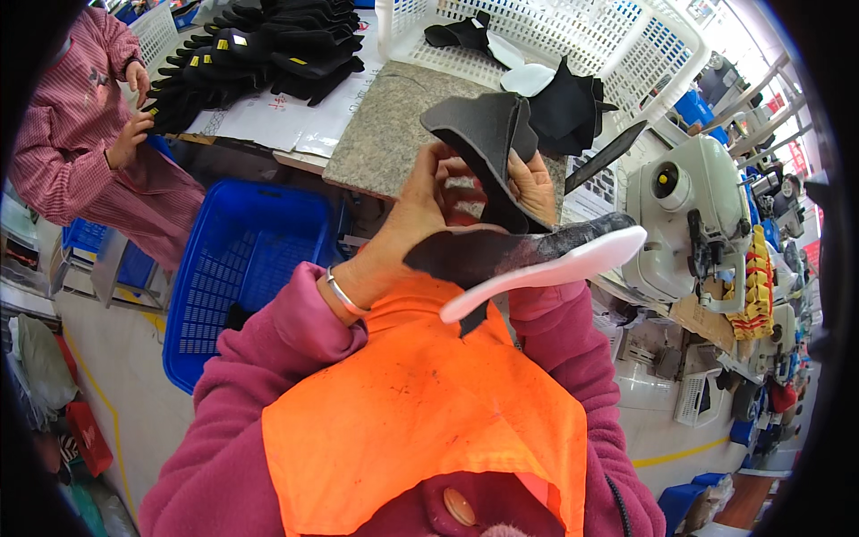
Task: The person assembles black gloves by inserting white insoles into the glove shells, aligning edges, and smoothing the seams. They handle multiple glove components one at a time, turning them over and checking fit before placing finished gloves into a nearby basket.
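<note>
A dark grey and black shoe upper [483, 130] is up in front of my orange apron, with a white shoe-shaped sole piece [555, 273] along its lower side, curving out toward the right. My left hand [419, 199], a bracelet on its wrist, is closed round the left side of the upper, its fingers reaching toward the opening. On the other side my right hand [533, 186] grips the upper's edge; part of that hand is hidden behind the dark material. Whether the white piece is fastened to the upper I cannot tell.
Behind my hands is a stone-topped table [376, 134], with a white crate [582, 31] holding dark and white pieces. Rows of black uppers [259, 54] lie at the far left beside a co-worker [107, 125]. A blue basket [250, 259] stands left, a sewing machine [680, 210] right.
</note>
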The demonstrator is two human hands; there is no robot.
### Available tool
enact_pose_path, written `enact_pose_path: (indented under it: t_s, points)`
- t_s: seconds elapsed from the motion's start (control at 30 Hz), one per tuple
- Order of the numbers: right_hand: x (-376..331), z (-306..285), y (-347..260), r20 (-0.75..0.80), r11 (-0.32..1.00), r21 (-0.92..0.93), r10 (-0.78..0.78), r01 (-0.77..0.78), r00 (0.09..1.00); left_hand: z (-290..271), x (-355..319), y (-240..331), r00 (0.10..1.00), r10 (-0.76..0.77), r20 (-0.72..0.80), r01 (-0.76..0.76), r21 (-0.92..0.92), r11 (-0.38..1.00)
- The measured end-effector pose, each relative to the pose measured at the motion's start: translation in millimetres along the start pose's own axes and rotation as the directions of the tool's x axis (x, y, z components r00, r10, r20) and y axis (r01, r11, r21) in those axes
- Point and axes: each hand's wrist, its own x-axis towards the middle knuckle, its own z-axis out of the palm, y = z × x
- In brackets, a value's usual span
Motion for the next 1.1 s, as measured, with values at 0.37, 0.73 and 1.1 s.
enact_pose_path:
  t_s: [0.37,0.73,1.1]
  points:
    - [2.6,-5.4,-10.9,-0.047,0.984,-0.098,-0.151,0.146,0.987,3.2,-27.4,38.5,0.908,-0.202,0.366,0.170,0.116,0.978]
    - [14.2,-25.8,-22.4,0.248,0.491,-0.741,-0.434,0.458,0.866,-10.6,-15.0,8.7,0.812,0.216,0.542,0.350,-0.748,0.563]
    - [23.4,-0.3,-24.0,0.030,0.745,-0.624,-0.278,0.235,0.960,-3.9,17.0,-8.5,0.889,-0.247,0.385,0.455,-0.800,0.391]
